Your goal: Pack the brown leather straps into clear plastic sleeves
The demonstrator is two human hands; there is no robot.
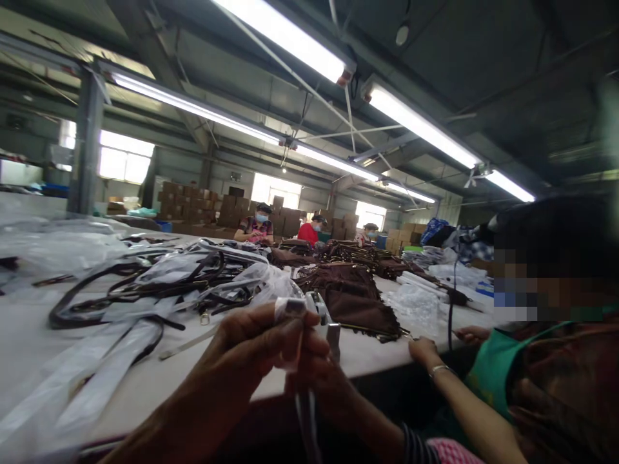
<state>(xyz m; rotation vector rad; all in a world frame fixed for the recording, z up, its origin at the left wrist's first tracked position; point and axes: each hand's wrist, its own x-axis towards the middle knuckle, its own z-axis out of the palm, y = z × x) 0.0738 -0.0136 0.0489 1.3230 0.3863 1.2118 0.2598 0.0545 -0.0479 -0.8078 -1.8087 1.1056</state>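
Observation:
My left hand [242, 351] and my right hand [322, 367] meet low in the centre of the head view. Between their closed fingers is a pale, shiny strap end [293, 308], and a light strip [307, 415] hangs down below them. My left fingers pinch it from the left; my right fingers, partly hidden and dim, close on it from the right. A shiny tape dispenser [316, 308] stands just behind the fingertips. To the left lie dark straps [82, 298] with clear plastic wrapping [104, 386] on the white table [193, 386].
Brown fabric pieces [351, 293] are piled beyond my hands. A person in a green apron [498, 364] sits at the right, hands at the table edge. Several plastic bags [416, 306] lie near that person. Masked people [309, 231] work across the table, with cardboard boxes [186, 203] behind.

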